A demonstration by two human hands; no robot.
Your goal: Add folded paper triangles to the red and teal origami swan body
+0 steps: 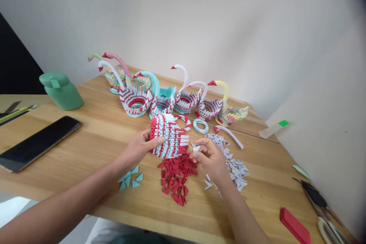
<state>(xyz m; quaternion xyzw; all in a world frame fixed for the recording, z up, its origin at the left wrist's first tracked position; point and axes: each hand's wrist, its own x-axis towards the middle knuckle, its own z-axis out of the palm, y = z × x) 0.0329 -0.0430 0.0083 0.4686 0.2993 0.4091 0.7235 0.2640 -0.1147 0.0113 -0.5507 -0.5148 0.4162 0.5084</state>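
Note:
A red, white and turquoise body of folded paper pieces (168,137) is tilted on its side above the table, with my left hand (143,145) closed round its left end, thumb on top. Just off its right edge, my right hand (210,156) pinches a small white folded paper piece (196,148). Below the body lies a pile of red folded paper triangles (177,179). White paper triangles (238,173) are spread beyond my right hand, partly hidden by it. Several turquoise triangles (131,178) lie under my left forearm.
Several finished paper swans (135,101) stand along the back. Two paper rings, one turquoise and white (200,126), and a white paper neck (231,136) lie before them. A phone (40,143) and green container (63,93) are left; scissors (326,213) and a red block (294,225) right.

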